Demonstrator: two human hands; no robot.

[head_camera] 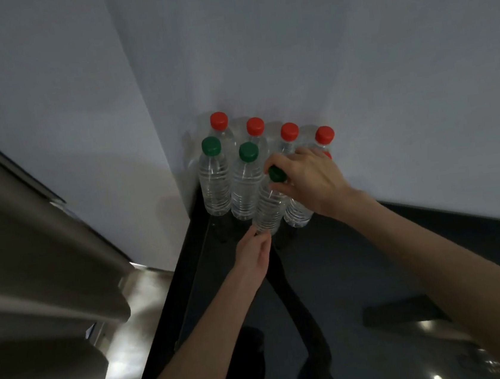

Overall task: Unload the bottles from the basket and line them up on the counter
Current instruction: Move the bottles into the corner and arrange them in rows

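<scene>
At the counter's [360,270] back left corner, the right hand [313,179] pinches the green cap [276,175] of a tilted bottle [268,212] with curled fingers. The left hand's [255,259] nearly straight fingers touch its base, beside the standing bottles [215,180].

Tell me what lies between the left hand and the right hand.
Head view: the clear body of a tilted green-capped bottle spans it; the right hand grips its cap, the left hand touches its base.
</scene>
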